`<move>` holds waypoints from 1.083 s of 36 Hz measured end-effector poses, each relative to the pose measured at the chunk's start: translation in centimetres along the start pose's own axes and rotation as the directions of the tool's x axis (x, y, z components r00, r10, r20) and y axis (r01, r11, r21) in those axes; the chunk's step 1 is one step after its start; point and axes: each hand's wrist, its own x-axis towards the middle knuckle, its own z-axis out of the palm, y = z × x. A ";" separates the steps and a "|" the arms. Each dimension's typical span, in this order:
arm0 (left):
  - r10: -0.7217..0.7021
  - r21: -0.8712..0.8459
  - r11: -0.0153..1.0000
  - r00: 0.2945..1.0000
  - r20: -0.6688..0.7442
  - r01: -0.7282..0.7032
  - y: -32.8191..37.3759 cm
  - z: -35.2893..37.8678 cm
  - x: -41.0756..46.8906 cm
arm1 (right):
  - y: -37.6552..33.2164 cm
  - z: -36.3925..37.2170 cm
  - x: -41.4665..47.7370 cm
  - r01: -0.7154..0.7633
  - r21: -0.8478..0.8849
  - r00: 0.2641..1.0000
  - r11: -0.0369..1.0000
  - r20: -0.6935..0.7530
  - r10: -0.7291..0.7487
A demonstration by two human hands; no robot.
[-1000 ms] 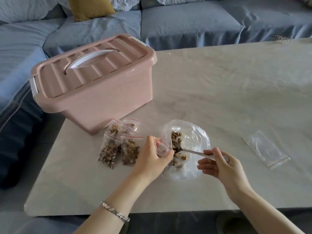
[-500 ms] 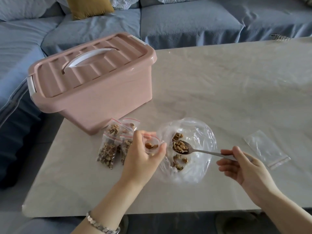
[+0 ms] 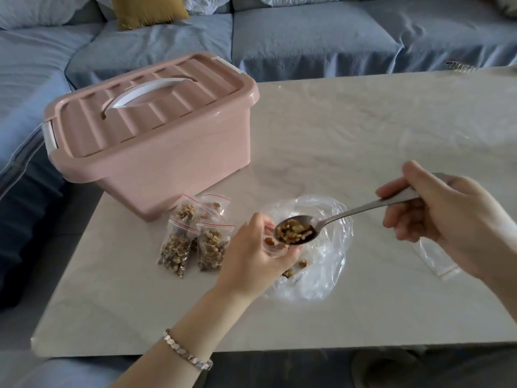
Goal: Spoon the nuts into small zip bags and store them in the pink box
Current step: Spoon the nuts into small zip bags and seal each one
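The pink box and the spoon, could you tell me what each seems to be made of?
The pink box looks like moulded plastic with a soft sheen: ribbed lid, rounded rim, white handle. The spoon, held in the right hand, appears to be polished metal, probably steel: grey, thin, with bright reflections along the handle.

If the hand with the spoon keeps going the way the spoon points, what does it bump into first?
Probably the small zip bag held open in the left hand. The spoon in the right hand points left at its mouth, though depth is hard to judge.
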 end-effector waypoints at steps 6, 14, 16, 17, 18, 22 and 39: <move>0.018 0.101 0.995 0.998 -0.055 -0.013 0.0 0.8 -0.3 | -0.9 3.3 -1.5 0.275 -0.328 0.959 0.904 0.162 -0.233; 0.040 0.026 0.999 0.992 -0.116 -0.038 -0.6 0.9 -0.5 | -0.6 3.2 -3.5 0.557 -0.529 0.830 0.640 0.324 -0.454; 0.041 0.040 0.999 0.992 -0.123 -0.036 -0.7 0.7 -0.6 | -0.2 2.8 -3.5 0.584 -0.511 0.810 0.630 0.313 -0.497; 0.057 0.047 0.998 0.991 -0.125 -0.052 -0.7 0.5 -0.6 | 0.0 2.5 -3.5 0.589 -0.476 0.806 0.653 0.284 -0.520; 0.073 0.050 0.996 0.989 -0.125 -0.067 -0.6 0.3 -0.6 | 0.1 2.1 -3.5 0.583 -0.429 0.810 0.690 0.239 -0.535; 0.035 0.008 0.999 0.987 -0.159 -0.034 -0.5 -1.1 -1.4 | 0.9 0.2 -3.4 0.448 -0.232 0.889 0.863 0.013 -0.458; -0.260 0.112 0.961 0.965 0.044 0.254 0.0 -0.8 -1.9 | 9.6 0.1 -1.9 0.079 -0.247 0.976 0.966 -0.180 -0.125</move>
